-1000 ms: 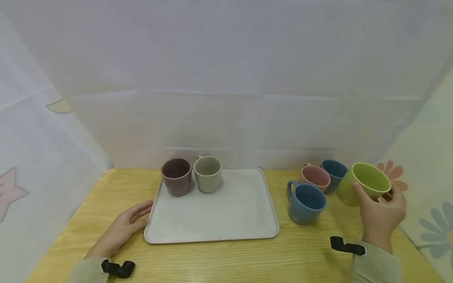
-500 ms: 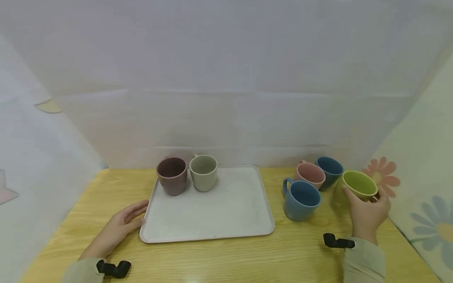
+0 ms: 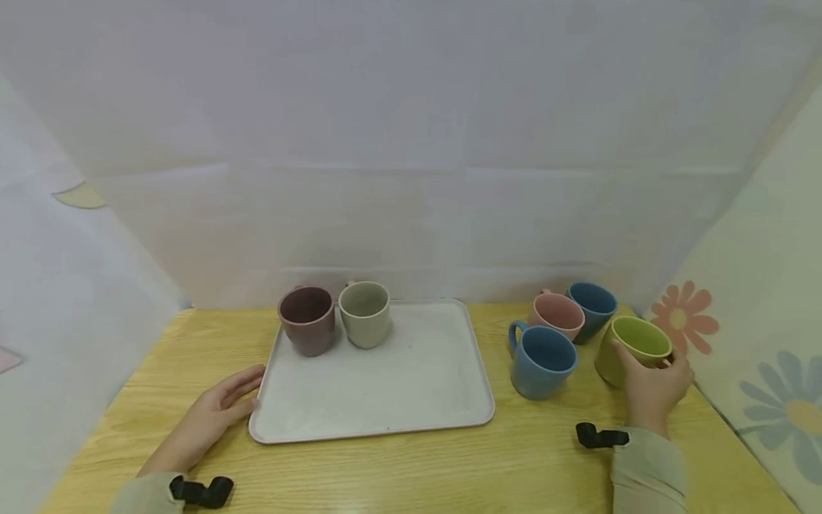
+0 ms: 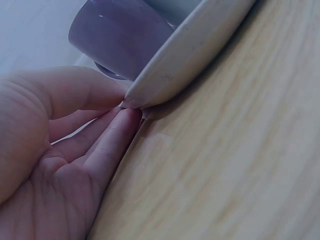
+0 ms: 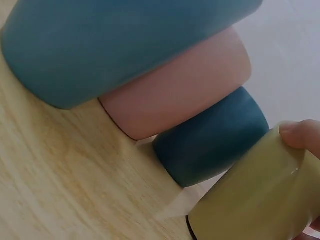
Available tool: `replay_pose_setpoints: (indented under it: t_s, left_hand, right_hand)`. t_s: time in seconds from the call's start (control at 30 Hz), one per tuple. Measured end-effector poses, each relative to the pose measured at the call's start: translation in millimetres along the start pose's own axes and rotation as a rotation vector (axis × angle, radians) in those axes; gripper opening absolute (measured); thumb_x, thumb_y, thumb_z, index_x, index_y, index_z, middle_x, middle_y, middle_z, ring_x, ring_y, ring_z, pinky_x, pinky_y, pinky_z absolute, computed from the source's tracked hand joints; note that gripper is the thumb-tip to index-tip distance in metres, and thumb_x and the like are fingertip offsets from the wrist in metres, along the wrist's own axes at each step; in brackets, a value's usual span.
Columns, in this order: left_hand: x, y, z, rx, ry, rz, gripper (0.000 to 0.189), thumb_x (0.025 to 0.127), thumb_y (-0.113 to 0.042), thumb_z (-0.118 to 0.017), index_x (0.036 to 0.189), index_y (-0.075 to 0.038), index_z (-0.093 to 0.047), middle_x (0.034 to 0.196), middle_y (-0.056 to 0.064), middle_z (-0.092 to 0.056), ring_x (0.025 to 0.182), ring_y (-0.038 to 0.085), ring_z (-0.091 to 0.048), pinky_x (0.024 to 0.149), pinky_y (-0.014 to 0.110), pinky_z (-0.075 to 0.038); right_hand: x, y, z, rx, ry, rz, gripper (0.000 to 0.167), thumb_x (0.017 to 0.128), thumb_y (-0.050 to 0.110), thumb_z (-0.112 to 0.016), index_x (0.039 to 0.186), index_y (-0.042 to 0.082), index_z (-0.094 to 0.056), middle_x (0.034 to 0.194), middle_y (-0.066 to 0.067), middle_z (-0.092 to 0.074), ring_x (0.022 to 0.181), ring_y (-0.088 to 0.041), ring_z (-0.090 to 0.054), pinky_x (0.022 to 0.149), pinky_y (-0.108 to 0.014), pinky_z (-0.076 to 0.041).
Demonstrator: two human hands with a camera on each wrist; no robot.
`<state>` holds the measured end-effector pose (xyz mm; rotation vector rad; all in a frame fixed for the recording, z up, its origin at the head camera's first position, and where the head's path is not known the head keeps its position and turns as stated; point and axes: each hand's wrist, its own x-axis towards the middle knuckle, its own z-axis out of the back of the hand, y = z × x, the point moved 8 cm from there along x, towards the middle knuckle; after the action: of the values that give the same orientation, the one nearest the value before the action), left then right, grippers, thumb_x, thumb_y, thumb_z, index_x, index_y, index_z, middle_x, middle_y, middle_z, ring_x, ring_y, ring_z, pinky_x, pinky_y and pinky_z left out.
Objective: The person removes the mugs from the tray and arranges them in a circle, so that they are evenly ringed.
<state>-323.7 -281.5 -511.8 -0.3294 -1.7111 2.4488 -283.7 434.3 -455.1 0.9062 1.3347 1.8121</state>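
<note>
On the right, my right hand holds a lime green mug upright on the table, thumb on its near side and fingers round its right side. The right wrist view shows the thumb near the rim of the green mug. At the left, my left hand pinches the edge of the white tray; the left wrist view has thumb and fingertips meeting at the tray rim. Standing on the tray's back left are a plum mug and a pale grey mug.
Left of the green mug stand a light blue mug, a pink mug and a darker blue mug, close together. The wooden table ends at a white cloth backdrop. Patterned cloths flank both sides.
My right hand has lowered the green mug from a tilted, raised position to upright on the table beside the dark blue mug. My left hand stays at the tray edge; the head view has shifted slightly.
</note>
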Motion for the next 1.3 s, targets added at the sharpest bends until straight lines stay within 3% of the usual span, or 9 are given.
replay_pose_setpoints:
  t_s: [0.23, 0.47, 0.67, 0.83, 1.03, 1.17, 1.3]
  left_hand:
    - [-8.5, -2.6, 3.6, 0.001, -0.009, 0.007, 0.074, 0.102, -0.034, -0.063, 0.16, -0.005, -0.028, 0.159, 0.021, -0.036, 0.121, -0.02, -0.038, 0.093, 0.006, -0.039]
    - [-2.3, -4.6, 1.2, -0.001, -0.012, -0.005, 0.073, 0.101, -0.033, -0.064, 0.159, -0.006, -0.031, 0.158, 0.02, -0.039, 0.124, -0.016, -0.04, 0.094, 0.007, -0.04]
    - [-0.7, -4.5, 0.9, -0.029, -0.006, -0.007, 0.071, 0.101, -0.031, -0.065, 0.159, -0.007, -0.031, 0.158, 0.019, -0.039, 0.125, -0.014, -0.04, 0.095, 0.008, -0.04]
    - [-1.5, -4.1, 1.0, -0.045, -0.003, -0.006, 0.071, 0.101, -0.03, -0.064, 0.16, -0.007, -0.03, 0.159, 0.02, -0.038, 0.124, -0.015, -0.041, 0.095, 0.008, -0.041]
    - [-2.1, -4.1, 0.6, -0.041, -0.004, -0.025, 0.071, 0.102, -0.029, -0.064, 0.159, -0.004, -0.031, 0.158, 0.021, -0.038, 0.124, -0.016, -0.041, 0.096, 0.008, -0.04]
    - [-2.4, -2.5, 1.5, -0.037, -0.004, -0.027, 0.071, 0.102, -0.029, -0.064, 0.159, -0.005, -0.03, 0.158, 0.021, -0.038, 0.124, -0.016, -0.04, 0.096, 0.008, -0.04]
    - [-2.4, -1.8, 0.5, -0.048, -0.003, -0.008, 0.072, 0.101, -0.03, -0.065, 0.159, -0.005, -0.03, 0.158, 0.021, -0.038, 0.125, -0.014, -0.041, 0.096, 0.009, -0.04]
  right_hand:
    - [-2.8, 6.6, -12.1, 0.013, 0.022, 0.05, 0.091, 0.073, 0.04, -0.092, 0.148, 0.014, -0.046, 0.14, -0.001, -0.038, 0.115, -0.003, -0.037, 0.1, -0.024, -0.039]
    - [-1.5, 4.2, -7.5, -0.002, 0.02, 0.052, 0.095, 0.074, 0.037, -0.092, 0.15, 0.012, -0.041, 0.137, -0.001, -0.042, 0.114, -0.008, -0.043, 0.101, -0.025, -0.042]
    - [-0.6, 3.7, -8.6, -0.011, 0.043, 0.068, 0.095, 0.077, 0.035, -0.09, 0.152, 0.015, -0.036, 0.143, -0.006, -0.035, 0.128, -0.016, -0.037, 0.108, -0.025, -0.038]
    - [0.3, 8.3, -8.9, -0.015, 0.127, -0.013, 0.096, 0.08, 0.037, -0.086, 0.155, 0.016, -0.03, 0.151, -0.011, -0.026, 0.136, -0.021, -0.032, 0.113, -0.027, -0.035]
    - [-3.7, 27.2, 0.2, -0.08, 0.159, -0.085, 0.092, 0.085, 0.045, -0.078, 0.152, 0.008, -0.026, 0.147, -0.012, -0.02, 0.13, -0.027, -0.031, 0.112, -0.036, -0.033]
    - [-9.6, 48.8, 6.8, -0.059, 0.125, -0.044, 0.089, 0.087, 0.04, -0.077, 0.156, 0.012, -0.028, 0.14, -0.001, -0.03, 0.121, -0.016, -0.037, 0.11, -0.031, -0.032]
    - [-21.6, 71.8, 10.4, 0.022, 0.114, 0.021, 0.075, 0.088, 0.03, -0.079, 0.152, 0.016, -0.041, 0.124, 0.015, -0.039, 0.11, -0.001, -0.041, 0.104, -0.022, -0.036]
